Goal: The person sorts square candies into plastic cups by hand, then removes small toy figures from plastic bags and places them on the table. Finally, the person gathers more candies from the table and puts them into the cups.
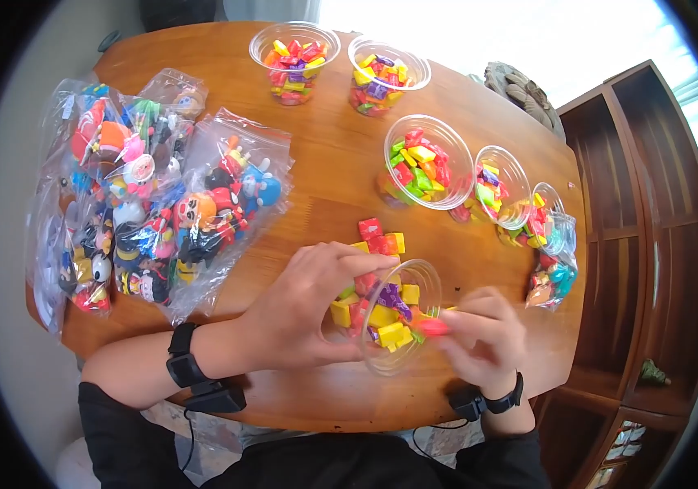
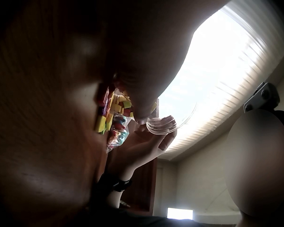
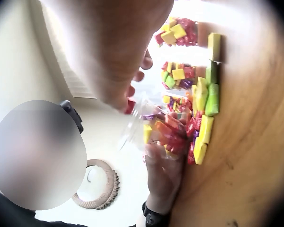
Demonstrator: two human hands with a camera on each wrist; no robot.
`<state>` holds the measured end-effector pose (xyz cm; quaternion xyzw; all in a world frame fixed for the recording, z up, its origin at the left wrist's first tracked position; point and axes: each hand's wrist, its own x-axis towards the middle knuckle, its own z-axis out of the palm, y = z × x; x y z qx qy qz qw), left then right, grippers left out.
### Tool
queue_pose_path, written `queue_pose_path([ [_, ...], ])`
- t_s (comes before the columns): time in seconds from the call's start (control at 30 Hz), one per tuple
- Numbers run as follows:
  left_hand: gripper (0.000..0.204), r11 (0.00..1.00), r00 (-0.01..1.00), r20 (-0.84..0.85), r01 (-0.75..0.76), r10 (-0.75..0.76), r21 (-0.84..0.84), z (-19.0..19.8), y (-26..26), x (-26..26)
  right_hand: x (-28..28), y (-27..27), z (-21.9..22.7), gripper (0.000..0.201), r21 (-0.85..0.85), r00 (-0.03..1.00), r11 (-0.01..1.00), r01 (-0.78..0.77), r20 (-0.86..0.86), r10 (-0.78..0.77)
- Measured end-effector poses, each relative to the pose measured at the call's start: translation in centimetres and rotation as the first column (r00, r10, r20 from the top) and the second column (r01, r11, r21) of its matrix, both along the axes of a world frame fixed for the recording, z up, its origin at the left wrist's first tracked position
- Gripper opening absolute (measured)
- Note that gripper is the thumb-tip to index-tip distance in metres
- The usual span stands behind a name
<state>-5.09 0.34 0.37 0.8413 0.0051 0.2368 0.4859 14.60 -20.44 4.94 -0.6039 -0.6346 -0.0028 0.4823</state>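
Observation:
My left hand (image 1: 304,297) grips a clear plastic cup (image 1: 422,266) near the table's front edge, fingers and thumb curved round its side. The cup is tilted, its mouth toward my right hand, with yellow, red and purple wrapped candies (image 1: 392,314) inside. At the mouth my right hand (image 1: 488,330) pinches a red candy (image 1: 433,327), slightly blurred. Loose red and yellow candies (image 1: 375,235) lie on the table just beyond the cup. In the right wrist view, loose yellow and green candies (image 3: 211,99) line the tabletop beside the cup, and the left hand (image 3: 163,175) is round it.
Several more candy-filled cups stand beyond, among them one at the back (image 1: 333,41) and one in the middle (image 1: 467,155). Clear bags of small toy figures (image 1: 133,212) cover the left side. Another toy bag (image 1: 557,281) lies at the right edge. A wooden shelf (image 1: 610,326) stands right.

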Motion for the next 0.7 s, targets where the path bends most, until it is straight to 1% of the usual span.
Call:
queue_pose_path([
  [0.03,0.089,1.0,1.0,0.015,-0.008,0.008,0.021,0.0,0.0,0.1,-0.4,0.4,0.2,0.037,-0.14,0.994,0.985,-0.097,0.045,0.104],
  [0.07,0.089,1.0,1.0,0.012,-0.002,0.002,0.022,0.1,0.0,0.1,-0.3,0.1,-0.2,0.041,-0.151,0.995,0.984,-0.097,-0.005,0.097],
  [0.1,0.089,1.0,1.0,0.002,-0.002,0.002,0.023,0.1,0.0,0.1,0.0,-0.2,-0.6,0.041,-0.15,0.995,0.984,-0.095,-0.006,0.095],
  [0.17,0.089,1.0,1.0,-0.006,-0.008,0.008,0.022,0.1,0.0,0.1,0.9,-0.8,-1.2,0.039,-0.109,0.991,0.991,0.079,-0.101,-0.09],
  [0.2,0.089,1.0,1.0,-0.002,-0.011,0.011,0.027,0.0,0.0,0.1,1.0,-1.0,-1.3,0.038,-0.138,0.968,0.979,0.151,-0.18,-0.175],
  [0.23,0.089,0.999,1.0,0.002,-0.013,0.013,0.033,0.0,0.0,0.1,1.3,-0.9,-1.1,0.038,-0.139,0.968,0.979,0.151,-0.179,-0.174],
  [0.3,0.089,0.999,1.0,-0.001,-0.011,0.011,0.033,0.0,0.0,0.1,1.9,0.1,0.2,0.036,-0.337,0.967,0.93,0.145,-0.149,-0.205],
  [0.33,0.089,0.999,1.0,-0.005,-0.009,0.009,0.034,0.0,0.0,0.1,2.0,0.3,0.1,0.036,-0.336,0.967,0.93,0.147,-0.149,-0.207],
  [0.43,0.089,1.0,1.0,-0.009,-0.01,0.01,0.03,0.1,0.0,0.0,2.2,0.8,-0.5,0.043,-0.525,0.999,0.85,0.037,0.038,-0.02],
  [0.47,0.089,1.0,1.0,-0.011,-0.009,0.009,0.029,0.0,0.0,0.0,1.9,0.9,-0.8,0.045,-0.512,0.997,0.858,0.041,0.075,-0.003],
  [0.6,0.089,0.999,1.0,-0.011,-0.002,0.003,0.035,0.0,0.0,0.1,1.3,1.1,-1.9,0.042,-0.508,0.998,0.86,0.041,0.053,-0.016],
  [0.67,0.09,1.0,1.0,-0.014,0.002,-0.001,0.028,0.0,0.0,0.1,1.1,1.1,-1.9,0.039,-0.517,0.997,0.855,0.036,-0.041,-0.067],
  [0.7,0.089,1.0,1.0,-0.012,0.0,0.001,0.027,0.0,0.0,0.1,1.1,1.0,-1.9,0.039,-0.517,0.997,0.856,0.036,-0.04,-0.067],
])
